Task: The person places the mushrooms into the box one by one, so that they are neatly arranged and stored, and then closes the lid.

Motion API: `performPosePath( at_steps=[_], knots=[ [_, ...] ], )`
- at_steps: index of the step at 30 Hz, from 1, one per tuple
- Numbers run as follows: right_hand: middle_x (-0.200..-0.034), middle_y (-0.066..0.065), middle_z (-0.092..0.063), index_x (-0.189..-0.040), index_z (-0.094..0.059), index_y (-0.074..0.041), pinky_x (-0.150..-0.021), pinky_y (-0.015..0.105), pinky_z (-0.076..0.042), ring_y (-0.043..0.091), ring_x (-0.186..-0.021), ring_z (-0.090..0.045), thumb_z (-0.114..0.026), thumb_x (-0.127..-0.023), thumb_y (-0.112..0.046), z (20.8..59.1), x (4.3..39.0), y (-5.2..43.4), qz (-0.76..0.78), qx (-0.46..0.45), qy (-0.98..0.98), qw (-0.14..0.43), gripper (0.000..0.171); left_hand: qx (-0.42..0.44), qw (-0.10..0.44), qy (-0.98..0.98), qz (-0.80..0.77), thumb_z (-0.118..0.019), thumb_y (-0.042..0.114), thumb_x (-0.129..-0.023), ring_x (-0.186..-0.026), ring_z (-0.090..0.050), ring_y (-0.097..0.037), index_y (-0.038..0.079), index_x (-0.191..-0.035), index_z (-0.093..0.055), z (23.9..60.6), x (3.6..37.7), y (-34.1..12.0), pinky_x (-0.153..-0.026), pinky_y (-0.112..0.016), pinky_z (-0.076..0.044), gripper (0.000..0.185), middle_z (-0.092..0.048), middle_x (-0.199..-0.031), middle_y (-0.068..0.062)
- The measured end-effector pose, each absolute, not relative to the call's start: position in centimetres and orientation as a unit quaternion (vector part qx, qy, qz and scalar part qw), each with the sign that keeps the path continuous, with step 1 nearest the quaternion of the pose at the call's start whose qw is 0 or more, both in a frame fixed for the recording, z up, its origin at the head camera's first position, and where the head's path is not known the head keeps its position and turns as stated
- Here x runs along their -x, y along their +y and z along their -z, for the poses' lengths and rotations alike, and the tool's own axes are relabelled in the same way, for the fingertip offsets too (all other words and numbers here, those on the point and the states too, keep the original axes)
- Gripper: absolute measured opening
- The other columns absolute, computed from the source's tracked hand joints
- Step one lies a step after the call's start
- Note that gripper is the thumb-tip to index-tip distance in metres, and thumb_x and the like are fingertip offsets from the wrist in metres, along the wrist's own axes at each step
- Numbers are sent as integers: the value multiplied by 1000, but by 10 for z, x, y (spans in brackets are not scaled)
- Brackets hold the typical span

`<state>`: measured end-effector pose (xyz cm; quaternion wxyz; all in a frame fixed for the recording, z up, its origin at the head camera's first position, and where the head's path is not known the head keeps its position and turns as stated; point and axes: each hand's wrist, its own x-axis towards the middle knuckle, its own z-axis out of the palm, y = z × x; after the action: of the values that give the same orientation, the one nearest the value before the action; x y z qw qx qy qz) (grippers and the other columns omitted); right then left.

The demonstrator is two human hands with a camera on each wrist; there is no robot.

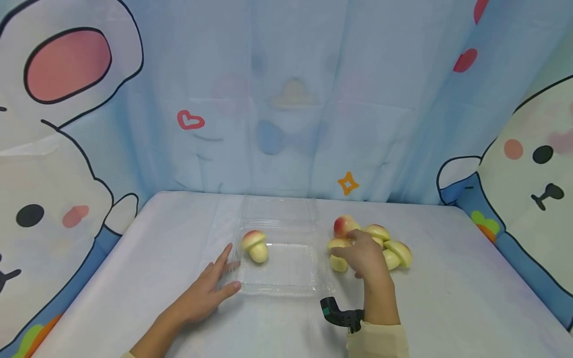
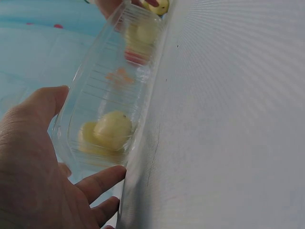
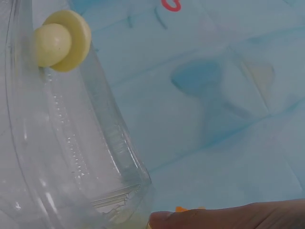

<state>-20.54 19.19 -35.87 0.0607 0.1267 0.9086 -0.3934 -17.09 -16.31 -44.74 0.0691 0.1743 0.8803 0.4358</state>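
Note:
A clear plastic clamshell tray (image 1: 286, 286) lies open mid-table, its lid (image 1: 279, 211) flat behind it. One yellow toy mushroom with a pink-tinged cap (image 1: 255, 244) lies in the tray's left part; it also shows through the plastic (image 2: 112, 130) (image 3: 59, 40). My left hand (image 1: 226, 271) lies flat on the cloth, straight fingers touching the tray's left rim (image 2: 71, 124). My right hand (image 1: 353, 253) rests on a pile of several toy mushrooms (image 1: 394, 251) right of the tray, thumb and fingers curled around one pale mushroom (image 1: 338, 262). Only one finger (image 3: 228, 217) shows in the right wrist view.
The table carries a pale lilac cloth (image 1: 447, 298). A blue cartoon-print curtain (image 1: 286, 99) closes off the back and both sides. A black wrist-camera mount (image 1: 337, 313) sits on my right forearm.

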Motion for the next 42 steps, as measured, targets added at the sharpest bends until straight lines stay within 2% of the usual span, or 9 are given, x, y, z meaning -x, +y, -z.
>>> performPosePath(
  at_steps=[5,11,18,25,35,38,42],
  knots=[
    [-143,29,-51,-150,-43,2,-66,42,-61,40,-111,-59,-74,-90,-21,362,205,192,419,-127,896,73,72,-171,69,882,-433,-58,43,-104,-158,-16,-44,22,-168,-5,449,171,-164,-126,-66,2,86,-49,-159,-10],
    [-135,30,-54,-147,-44,2,-63,39,-56,41,-105,-58,-76,-87,-18,372,211,191,395,-113,911,35,70,-172,70,882,-433,-58,42,-104,-158,-16,-43,21,-168,-5,449,172,-164,-126,-66,2,86,-49,-159,-10],
    [-130,34,-56,-140,-47,3,-91,54,-49,44,-112,-55,-76,-85,-15,380,221,190,358,-109,927,-4,65,-170,67,884,-429,-58,43,-104,-159,-16,-42,22,-168,-6,446,174,-165,-126,-65,1,86,-49,-159,-9],
    [-132,34,-55,-139,-46,3,-96,57,-47,45,-115,-54,-76,-84,-13,379,223,192,355,-109,929,1,65,-175,64,883,-430,-58,44,-104,-159,-18,-41,22,-168,-6,446,174,-166,-127,-64,1,86,-50,-159,-10],
    [-132,33,-56,-141,-46,2,-89,52,-50,44,-110,-55,-73,-85,-12,379,221,193,358,-110,927,8,64,-167,72,884,-430,-58,44,-104,-159,-12,-43,24,-168,-5,446,173,-165,-126,-67,1,86,-48,-160,-9],
    [-133,32,-56,-141,-46,2,-88,51,-50,43,-110,-55,-72,-85,-12,378,219,194,362,-109,926,4,64,-170,72,883,-431,-58,44,-104,-159,-14,-42,23,-168,-5,447,173,-165,-126,-66,1,86,-49,-160,-9],
    [-136,31,-56,-145,-43,1,-82,47,-53,42,-108,-57,-72,-88,-14,374,217,196,370,-109,923,6,66,-172,69,884,-430,-58,43,-104,-159,-16,-42,22,-168,-6,448,172,-165,-126,-66,1,86,-49,-159,-10]
  ],
)
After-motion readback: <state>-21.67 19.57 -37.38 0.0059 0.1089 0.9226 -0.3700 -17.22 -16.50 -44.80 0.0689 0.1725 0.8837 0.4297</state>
